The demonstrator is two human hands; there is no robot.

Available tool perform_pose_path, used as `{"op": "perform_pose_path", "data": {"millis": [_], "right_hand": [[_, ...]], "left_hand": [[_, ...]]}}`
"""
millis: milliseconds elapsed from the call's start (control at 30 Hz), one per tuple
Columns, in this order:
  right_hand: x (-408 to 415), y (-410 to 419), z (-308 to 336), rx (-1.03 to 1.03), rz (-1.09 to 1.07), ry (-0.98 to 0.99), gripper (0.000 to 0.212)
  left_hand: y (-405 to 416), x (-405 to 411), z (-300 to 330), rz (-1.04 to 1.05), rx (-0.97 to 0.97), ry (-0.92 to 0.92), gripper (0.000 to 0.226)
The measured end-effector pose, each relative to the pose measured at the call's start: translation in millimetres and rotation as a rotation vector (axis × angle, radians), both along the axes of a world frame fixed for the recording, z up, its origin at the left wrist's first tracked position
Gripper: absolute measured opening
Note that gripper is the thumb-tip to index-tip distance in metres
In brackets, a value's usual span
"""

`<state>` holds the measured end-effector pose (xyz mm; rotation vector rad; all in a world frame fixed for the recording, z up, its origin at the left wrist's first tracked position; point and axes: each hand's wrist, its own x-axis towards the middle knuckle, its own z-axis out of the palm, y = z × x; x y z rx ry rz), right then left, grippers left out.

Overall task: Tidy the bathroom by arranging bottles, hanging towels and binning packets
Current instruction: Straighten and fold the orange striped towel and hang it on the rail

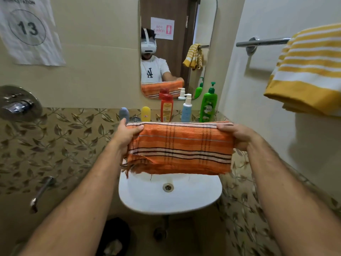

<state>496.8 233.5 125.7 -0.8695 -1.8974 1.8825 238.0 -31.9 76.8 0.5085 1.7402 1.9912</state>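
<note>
I hold a folded orange striped towel [180, 148] stretched out flat above the white sink [193, 198]. My left hand [127, 133] grips its upper left corner and my right hand [238, 135] grips its upper right corner. Behind the towel, several bottles stand in a row at the sink's back edge: a grey one [124, 113], a yellow one [145, 113], a red one [166, 108], a white-and-blue pump bottle [186, 109] and a green pump bottle [208, 104]. A yellow-and-white striped towel [310, 71] hangs on the chrome rail [262, 42] on the right wall.
A mirror [175, 34] hangs above the bottles. A round chrome valve [18, 104] and a spout [41, 191] stick out of the left tiled wall. A dark bin [114, 237] sits on the floor under the sink. The rail's left part is bare.
</note>
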Motion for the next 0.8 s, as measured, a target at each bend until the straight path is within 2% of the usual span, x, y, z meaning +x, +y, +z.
{"op": "perform_pose_path", "data": {"millis": [100, 167, 300, 533, 667, 800], "right_hand": [[4.6, 1.2, 2.6, 0.010, -0.020, -0.023, 0.044], [5.7, -2.1, 6.1, 0.010, -0.043, 0.033, 0.045], [8.4, -3.5, 10.8, 0.091, -0.145, 0.187, 0.062], [6.9, -8.0, 20.8, 0.186, -0.214, 0.333, 0.016], [9.3, -8.0, 23.7, 0.214, -0.201, 0.352, 0.016], [14.6, -8.9, 26.6, 0.238, -0.113, 0.358, 0.030]], "left_hand": [[-0.8, -9.3, 17.6, -0.052, -0.031, 0.063, 0.091], [0.7, -12.7, 26.6, -0.071, -0.064, 0.106, 0.085], [-0.7, -15.7, 37.0, -0.062, -0.158, 0.167, 0.084], [-2.9, -14.9, 41.8, -0.057, -0.391, 0.334, 0.085], [-5.5, -15.4, 41.7, -0.093, -0.238, 0.182, 0.080], [-10.6, -15.9, 45.7, -0.095, -0.087, 0.045, 0.074]]}}
